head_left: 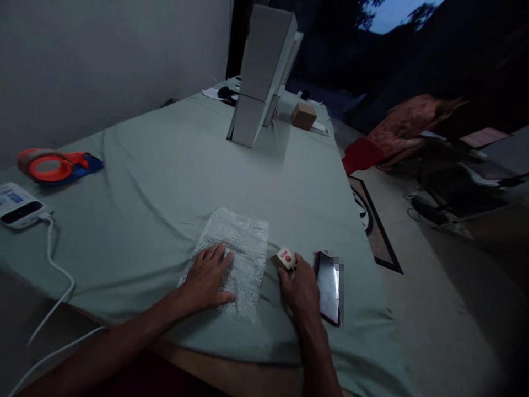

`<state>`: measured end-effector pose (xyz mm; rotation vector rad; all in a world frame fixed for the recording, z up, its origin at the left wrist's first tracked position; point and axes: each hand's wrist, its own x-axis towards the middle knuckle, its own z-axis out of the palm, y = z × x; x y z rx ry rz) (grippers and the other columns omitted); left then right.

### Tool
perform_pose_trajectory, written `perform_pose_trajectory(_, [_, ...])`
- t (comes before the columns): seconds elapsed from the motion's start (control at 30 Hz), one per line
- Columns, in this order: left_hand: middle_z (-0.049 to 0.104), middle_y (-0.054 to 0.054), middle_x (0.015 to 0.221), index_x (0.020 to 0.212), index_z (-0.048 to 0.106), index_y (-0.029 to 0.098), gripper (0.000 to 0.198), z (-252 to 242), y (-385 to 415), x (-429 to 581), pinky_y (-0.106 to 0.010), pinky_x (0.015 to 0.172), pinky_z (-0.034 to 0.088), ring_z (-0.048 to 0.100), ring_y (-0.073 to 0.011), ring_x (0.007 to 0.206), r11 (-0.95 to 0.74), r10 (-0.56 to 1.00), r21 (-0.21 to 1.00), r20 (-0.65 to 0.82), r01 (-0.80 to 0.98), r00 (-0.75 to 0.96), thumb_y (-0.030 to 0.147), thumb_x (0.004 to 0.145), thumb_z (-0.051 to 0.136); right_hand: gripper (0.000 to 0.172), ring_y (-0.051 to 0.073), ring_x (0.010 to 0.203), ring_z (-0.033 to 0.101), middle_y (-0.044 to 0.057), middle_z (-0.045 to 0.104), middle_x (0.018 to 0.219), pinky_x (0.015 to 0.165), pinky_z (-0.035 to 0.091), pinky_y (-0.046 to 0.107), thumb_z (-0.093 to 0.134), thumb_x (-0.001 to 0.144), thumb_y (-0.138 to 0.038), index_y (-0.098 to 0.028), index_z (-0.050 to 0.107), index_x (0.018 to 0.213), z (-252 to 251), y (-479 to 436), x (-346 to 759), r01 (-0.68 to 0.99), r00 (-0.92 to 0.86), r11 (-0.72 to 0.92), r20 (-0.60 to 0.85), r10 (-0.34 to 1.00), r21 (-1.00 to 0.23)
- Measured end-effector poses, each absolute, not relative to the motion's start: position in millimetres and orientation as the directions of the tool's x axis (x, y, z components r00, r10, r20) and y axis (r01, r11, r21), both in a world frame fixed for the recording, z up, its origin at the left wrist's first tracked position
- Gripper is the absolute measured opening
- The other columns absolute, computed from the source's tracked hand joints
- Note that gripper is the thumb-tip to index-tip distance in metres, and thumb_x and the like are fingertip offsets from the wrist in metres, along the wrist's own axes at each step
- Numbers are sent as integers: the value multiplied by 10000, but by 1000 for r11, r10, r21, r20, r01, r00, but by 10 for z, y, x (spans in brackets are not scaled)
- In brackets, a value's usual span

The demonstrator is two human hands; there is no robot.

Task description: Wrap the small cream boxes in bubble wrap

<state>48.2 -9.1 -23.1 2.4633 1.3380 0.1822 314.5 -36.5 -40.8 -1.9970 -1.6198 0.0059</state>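
A sheet of bubble wrap (pixel 247 264) lies flat on the cloth-covered table in front of me. My left hand (pixel 210 278) rests on its left part, palm down with the fingers spread. Just right of the sheet, my right hand (pixel 301 284) grips a small cardboard box (pixel 283 258) with a red mark and print on its top. Thumb and fingers sit on the box's near and right sides; part of it is hidden by them. Beside that hand, to the right, a phone (pixel 329 289) with a dark red edge lies on the cloth.
An orange and blue tape dispenser (pixel 52 168) and a white device (pixel 20 207) with a cable are at left. Tall white boxes (pixel 264 71) stand further back, near a brown carton (pixel 303 116). A red chair (pixel 363 154) stands beyond the table's right edge.
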Motion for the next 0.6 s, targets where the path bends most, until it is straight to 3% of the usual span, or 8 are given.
perform_pose_trajectory(0.1, [294, -203, 1529, 1408, 371, 185, 891, -229, -94, 484, -511, 1110, 254, 279, -368, 1397, -503, 832, 356, -49, 788, 553, 528, 668, 730, 603, 375, 1181, 492, 235, 555, 1259, 959, 396, 581, 482, 872, -515, -103, 468, 1313, -202, -432, 3035, 939, 229, -72, 460, 858, -335])
perform_pose_trajectory(0.2, [284, -204, 1532, 1415, 365, 182, 904, -234, -98, 489, -517, 1112, 245, 276, -380, 1397, -499, 832, 358, -56, 789, 552, 540, 666, 721, 415, 316, 1172, 522, 156, 589, 1238, 988, 409, 534, 500, 906, -346, -195, 504, 1293, 94, -457, 2704, 934, 85, 115, 523, 848, -339])
perform_pose_trajectory(0.27, [303, -194, 1525, 1414, 365, 188, 897, -237, -103, 495, -512, 1109, 248, 280, -380, 1395, -501, 833, 356, -49, 789, 551, 545, 669, 712, 355, 273, 1133, 551, 118, 625, 1187, 977, 446, 475, 465, 909, -229, -219, 539, 1256, 169, -403, 2432, 888, -122, 297, 445, 887, -350])
perform_pose_trajectory(0.33, [324, -189, 1516, 1412, 362, 189, 886, -239, -105, 498, -506, 1108, 249, 289, -373, 1391, -503, 834, 361, -36, 786, 550, 538, 674, 706, 390, 266, 1130, 550, 128, 612, 1227, 963, 467, 447, 451, 866, -130, -189, 560, 1236, 103, -303, 2215, 869, -262, 366, 318, 911, -333])
perform_pose_trajectory(0.47, [328, -182, 1518, 1411, 362, 198, 866, -234, -81, 465, -507, 1114, 237, 295, -359, 1393, -498, 831, 386, -42, 776, 554, 509, 680, 706, 419, 311, 1148, 546, 172, 599, 1249, 904, 492, 483, 473, 805, -82, -152, 586, 1202, -228, -130, 2111, 928, -242, 276, 156, 958, -250])
perform_pose_trajectory(0.6, [347, -157, 1515, 1399, 381, 210, 836, -210, -38, 377, -486, 1112, 261, 316, -337, 1386, -522, 805, 413, -50, 747, 591, 510, 690, 708, 435, 296, 1225, 512, 157, 560, 1320, 979, 460, 487, 501, 821, -127, -169, 558, 1250, -441, -147, 2268, 908, -257, 307, 200, 945, -285])
